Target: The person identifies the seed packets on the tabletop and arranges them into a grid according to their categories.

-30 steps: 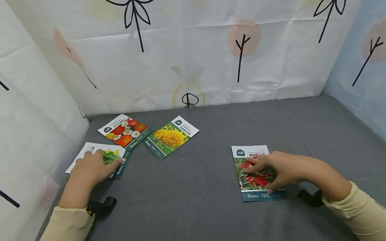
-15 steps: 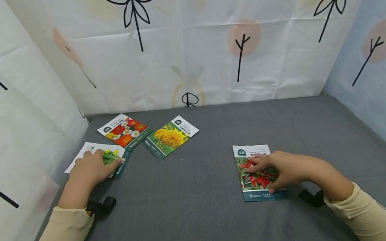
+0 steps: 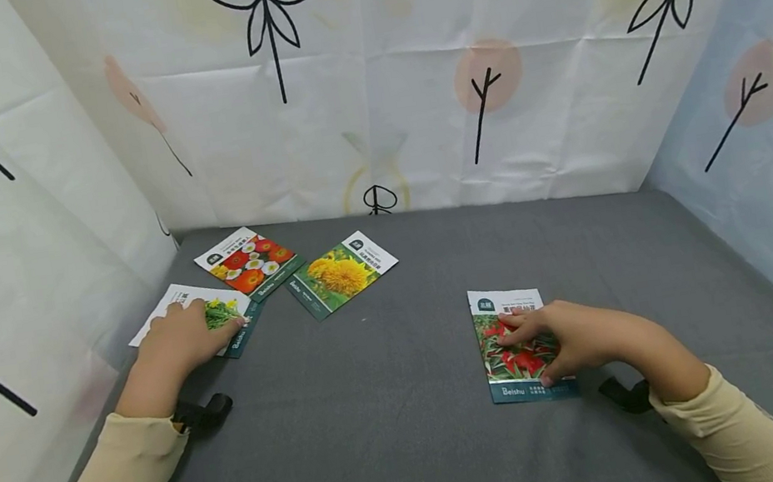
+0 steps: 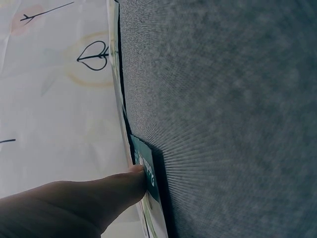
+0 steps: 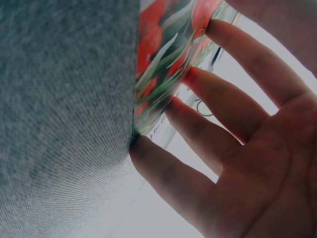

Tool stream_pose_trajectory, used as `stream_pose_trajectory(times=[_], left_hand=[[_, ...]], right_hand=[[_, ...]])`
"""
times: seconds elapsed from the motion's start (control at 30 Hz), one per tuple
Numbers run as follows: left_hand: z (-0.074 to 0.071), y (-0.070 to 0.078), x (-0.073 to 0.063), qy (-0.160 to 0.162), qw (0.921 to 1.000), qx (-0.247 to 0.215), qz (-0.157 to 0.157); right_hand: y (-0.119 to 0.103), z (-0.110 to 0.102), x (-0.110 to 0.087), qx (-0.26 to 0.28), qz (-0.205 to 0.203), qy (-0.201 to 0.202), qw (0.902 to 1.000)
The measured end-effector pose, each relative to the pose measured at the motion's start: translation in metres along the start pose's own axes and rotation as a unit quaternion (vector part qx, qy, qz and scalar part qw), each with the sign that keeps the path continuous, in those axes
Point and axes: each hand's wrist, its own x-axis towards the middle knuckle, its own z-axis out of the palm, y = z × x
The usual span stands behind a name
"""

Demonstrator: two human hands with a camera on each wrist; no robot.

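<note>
On grey cloth, 3 floral paper packets look grouped, 1 red-flowered packet pending; right hand spread, touching it; left hand, hold unclear.

Head view: your camera looks forward and down from above, far enough back to frame your left hand and right hand. The 2 wrist views look from close by, low across the grey cloth and turned sideways; the right faces your palm side. Head and left wrist share the ringed leaf motif; head and right wrist, the red-flowered packet.
</note>
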Motion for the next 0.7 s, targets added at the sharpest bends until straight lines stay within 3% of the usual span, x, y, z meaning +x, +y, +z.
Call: stream_pose_trajectory(times=[0.7], left_hand=[[0.0005, -0.0022, 0.0059, -0.019, 0.9996, 0.001, 0.018]], right_hand=[[-0.0008, -0.0004, 0.001, 0.013, 0.013, -0.006, 0.9998]])
